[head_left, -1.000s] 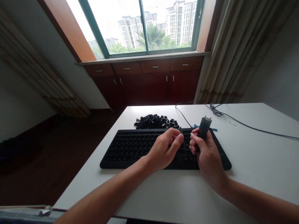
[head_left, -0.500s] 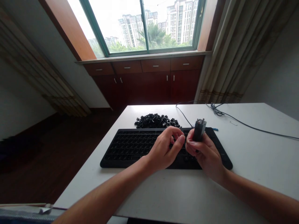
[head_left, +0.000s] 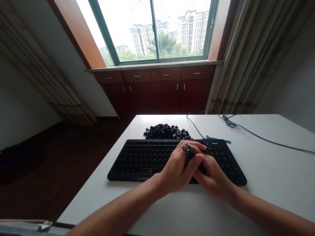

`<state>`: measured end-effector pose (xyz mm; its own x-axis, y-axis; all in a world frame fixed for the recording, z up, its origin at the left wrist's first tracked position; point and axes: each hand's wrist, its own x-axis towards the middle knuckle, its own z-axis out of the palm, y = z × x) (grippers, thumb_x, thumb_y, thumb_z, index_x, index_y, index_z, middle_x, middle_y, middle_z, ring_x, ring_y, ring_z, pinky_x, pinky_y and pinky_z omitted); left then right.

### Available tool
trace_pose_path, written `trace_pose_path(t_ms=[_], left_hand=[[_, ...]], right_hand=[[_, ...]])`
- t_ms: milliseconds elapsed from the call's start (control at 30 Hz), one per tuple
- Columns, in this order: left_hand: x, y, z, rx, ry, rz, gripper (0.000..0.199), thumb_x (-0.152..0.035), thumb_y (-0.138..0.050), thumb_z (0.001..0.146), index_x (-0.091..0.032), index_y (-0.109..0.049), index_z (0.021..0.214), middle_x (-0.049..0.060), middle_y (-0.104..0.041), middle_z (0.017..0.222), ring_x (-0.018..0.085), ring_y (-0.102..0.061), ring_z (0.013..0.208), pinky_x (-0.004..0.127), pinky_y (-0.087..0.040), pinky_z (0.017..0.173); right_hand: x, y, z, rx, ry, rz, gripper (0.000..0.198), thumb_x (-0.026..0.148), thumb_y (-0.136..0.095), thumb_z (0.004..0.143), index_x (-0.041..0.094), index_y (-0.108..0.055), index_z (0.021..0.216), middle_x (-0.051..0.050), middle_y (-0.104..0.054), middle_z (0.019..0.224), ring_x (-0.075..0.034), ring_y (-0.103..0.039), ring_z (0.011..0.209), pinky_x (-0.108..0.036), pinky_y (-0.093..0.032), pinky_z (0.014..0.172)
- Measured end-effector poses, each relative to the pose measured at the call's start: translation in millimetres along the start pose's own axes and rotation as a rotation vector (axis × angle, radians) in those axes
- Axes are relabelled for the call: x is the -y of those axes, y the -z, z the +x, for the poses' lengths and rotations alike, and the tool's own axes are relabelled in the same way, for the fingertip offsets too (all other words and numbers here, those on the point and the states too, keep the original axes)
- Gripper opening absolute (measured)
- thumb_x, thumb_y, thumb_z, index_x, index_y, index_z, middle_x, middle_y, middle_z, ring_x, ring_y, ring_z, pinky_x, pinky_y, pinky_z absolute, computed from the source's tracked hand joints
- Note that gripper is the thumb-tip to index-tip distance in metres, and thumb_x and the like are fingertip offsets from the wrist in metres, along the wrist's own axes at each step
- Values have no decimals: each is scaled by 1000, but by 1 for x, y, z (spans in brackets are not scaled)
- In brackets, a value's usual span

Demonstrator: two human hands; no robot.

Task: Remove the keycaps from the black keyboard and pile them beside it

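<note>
While the two hands met above the black computer keyboard (head_left: 145, 155), the left hand (head_left: 178, 165) was curled around a black metal-tipped tool (head_left: 188, 151), whose shiny end poked up out of its grasp. The right hand (head_left: 213, 173) sat bent against the left; since much of it was hidden, one could not tell whether it also gripped the tool's lower part. The tool was above the keyboard, left of the number pad (head_left: 224, 157). Good handling here seemed to call for a firm, unhurried hold, with the tips turned away from skin and both wrists lifted clear of the frame. Because the heap of loose black keycaps (head_left: 164, 131) lay just beyond the far edge, small movements looked safest on the white tabletop (head_left: 273, 183).
</note>
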<state>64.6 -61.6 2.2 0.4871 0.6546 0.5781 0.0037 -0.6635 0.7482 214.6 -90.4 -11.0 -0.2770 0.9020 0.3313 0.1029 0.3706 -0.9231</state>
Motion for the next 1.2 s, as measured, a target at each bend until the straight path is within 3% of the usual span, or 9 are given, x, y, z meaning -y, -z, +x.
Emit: trace_pose_path(t_ms=[133,233,367,433,633,800,1067,1200], left_hand=[[4,-3,-3,-20,61,-115,21,-33,-39,106,-19,-54,100,13,-68,120,23,-65,112,44,-50,104],[5,-3,-2,53,138,-204,26,-37,-37,106,-18,-55,101,15,-68,122,25,-65,114,43,-51,103],[3,-4,1,125,170,-202,26,-38,-41,105,-18,-58,100,14,-67,127,25,-64,117,42,-50,104],[2,-4,2,109,154,-198,27,-37,-41,105,-17,-58,99,14,-67,125,25,-64,116,42,-50,103],[2,-4,3,80,245,-149,34,-42,-40,104,-16,-61,98,12,-72,100,26,-69,103,42,-54,96],[0,0,2,137,147,-54,18,-32,-46,103,-18,-57,99,13,-68,121,23,-67,108,39,-53,98],[2,-4,-6,156,16,-59,3,-21,-44,102,-19,-46,102,17,-64,130,23,-65,119,41,-52,104],[6,-5,-5,140,-3,-42,3,-22,-46,102,-20,-46,101,17,-65,127,23,-67,115,42,-54,101]], right_hand=[[-3,0,3,-11,-112,-55,23,31,-63,93,19,-71,111,-7,-72,90,-30,-70,94,-40,-57,81],[-5,0,4,0,-75,-47,19,30,-61,94,20,-72,106,-8,-73,93,-30,-69,96,-41,-56,85],[-7,-1,4,9,-31,-61,21,26,-55,96,20,-72,85,-7,-71,80,-25,-68,76,-37,-57,68],[-8,-2,3,-4,-12,-80,19,24,-57,95,21,-72,84,-7,-72,81,-25,-68,78,-37,-57,69],[-9,-2,6,-46,-41,-86,12,14,-61,87,22,-70,83,-4,-67,72,-24,-65,71,-34,-54,60],[-10,0,6,-13,32,-122,16,10,-58,83,22,-66,76,-4,-68,76,-23,-64,72,-35,-54,64],[-9,3,4,117,87,-119,21,3,-54,77,20,-65,80,-1,-65,75,-20,-64,72,-33,-54,68],[-12,3,6,89,97,-121,22,3,-52,81,21,-64,78,-1,-65,75,-19,-64,71,-31,-53,65]])
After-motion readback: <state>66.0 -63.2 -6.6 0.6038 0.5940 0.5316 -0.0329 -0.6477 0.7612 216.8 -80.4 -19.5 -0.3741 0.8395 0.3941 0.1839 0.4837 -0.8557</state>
